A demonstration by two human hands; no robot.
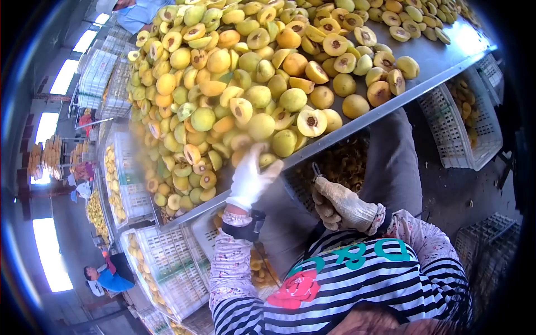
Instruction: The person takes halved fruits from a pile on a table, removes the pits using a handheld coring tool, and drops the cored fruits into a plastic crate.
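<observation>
Left hand [251, 176], in a white glove, reaches to the near edge of the counter [446, 56]; its fingers are spread and rest on a yellow-green peach [267, 160] there, grip not closed. Right hand [340, 205], in a soiled glove, is closed around a small metal tool [316, 169], held below the counter edge. Whole and halved peaches [234, 84] cover the counter. White crates [452, 131] stand below.

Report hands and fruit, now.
Left hand gloved, reaching onto a peach at the table edge. Right hand shut on a small tool. Nothing in between.
</observation>
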